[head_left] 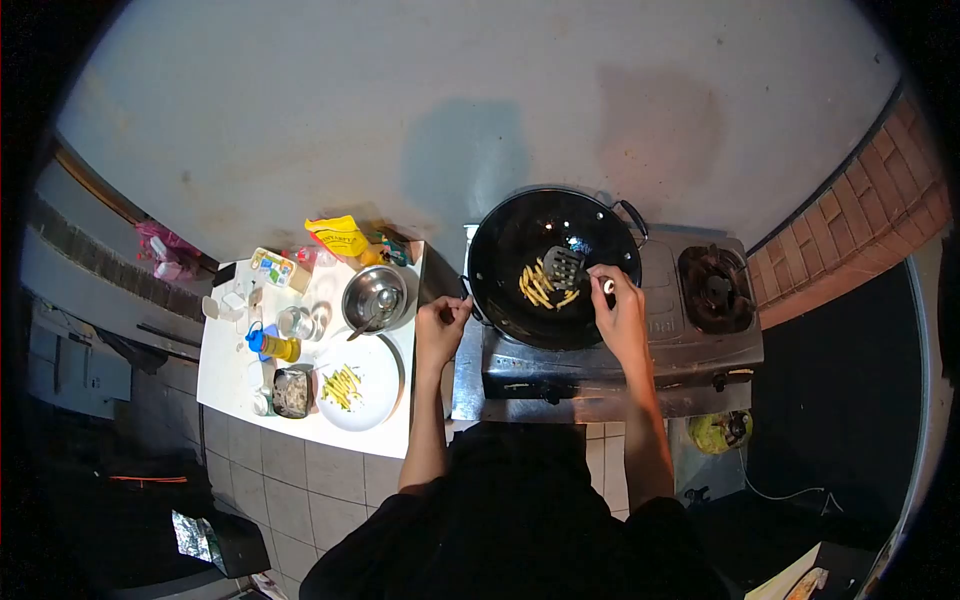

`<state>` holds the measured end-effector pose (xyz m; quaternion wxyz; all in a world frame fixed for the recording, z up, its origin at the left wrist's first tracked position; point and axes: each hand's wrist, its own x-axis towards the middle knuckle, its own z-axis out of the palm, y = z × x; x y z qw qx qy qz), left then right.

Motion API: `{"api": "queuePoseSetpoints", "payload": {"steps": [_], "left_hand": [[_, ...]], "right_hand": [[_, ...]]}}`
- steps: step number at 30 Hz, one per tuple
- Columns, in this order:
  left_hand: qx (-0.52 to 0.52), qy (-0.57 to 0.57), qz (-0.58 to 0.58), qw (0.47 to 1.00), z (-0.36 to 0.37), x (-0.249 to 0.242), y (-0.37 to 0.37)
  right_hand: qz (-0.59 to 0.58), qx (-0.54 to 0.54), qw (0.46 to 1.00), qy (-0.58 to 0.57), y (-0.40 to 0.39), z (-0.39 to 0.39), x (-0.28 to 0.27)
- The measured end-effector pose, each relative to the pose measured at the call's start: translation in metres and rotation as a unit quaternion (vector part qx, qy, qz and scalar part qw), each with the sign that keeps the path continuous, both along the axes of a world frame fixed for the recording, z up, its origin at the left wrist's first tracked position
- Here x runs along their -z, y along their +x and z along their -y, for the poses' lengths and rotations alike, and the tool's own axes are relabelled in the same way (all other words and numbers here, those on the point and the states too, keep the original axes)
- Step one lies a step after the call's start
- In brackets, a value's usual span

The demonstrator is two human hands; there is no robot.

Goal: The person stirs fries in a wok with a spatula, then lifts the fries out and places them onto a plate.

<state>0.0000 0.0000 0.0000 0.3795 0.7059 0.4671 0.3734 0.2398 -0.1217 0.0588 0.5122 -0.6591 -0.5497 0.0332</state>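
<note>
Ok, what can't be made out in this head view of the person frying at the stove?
- Spatula handle: hidden inside the right hand.
- Wok left handle: covered by the left hand, so the grip is unclear.
- Flame under the wok: hidden by the wok itself.
- Packet labels on the white table: too small to read.
- Steel bowl contents: too small, glare.
</note>
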Motion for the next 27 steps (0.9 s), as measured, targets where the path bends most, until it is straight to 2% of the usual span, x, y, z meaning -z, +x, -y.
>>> {"api": "queuePoseSetpoints", "payload": {"steps": [2, 8, 11, 18, 20, 23, 27], "left_hand": [[0.003, 0.011, 0.004, 1.000, -0.001, 0.002, 0.000], [0.001, 0.009, 0.010, 1.000, -0.005, -0.004, 0.001], [0.002, -0.014, 0.023, 1.000, -0.007, 0.006, -0.001], [0.000, -0.009, 0.013, 1.000, -0.001, -0.009, 0.002], [0.003, -0.003, 0.010, 1.000, 0.000, -0.009, 0.002], [-0.009, 0.021, -0.003, 1.000, -0.001, -0.007, 0.002], [-0.004, -0.009, 0.001, 1.000, 0.000, -0.009, 0.002]], "right_hand": [[-0.048, 0.013, 0.999, -0.007, 0.000, 0.001, 0.000], [-0.010, 0.006, 0.999, 0.041, -0.007, 0.002, -0.015], [-0.017, -0.007, 1.000, 0.024, -0.008, 0.007, -0.021], [-0.021, -0.001, 0.999, 0.029, -0.006, 0.017, -0.022], [-0.033, 0.014, 0.999, -0.005, -0.003, 0.020, -0.023], [-0.004, 0.038, 0.999, -0.013, 0.003, 0.025, -0.021], [0.022, 0.056, 0.998, -0.001, 0.011, 0.032, -0.026]]}}
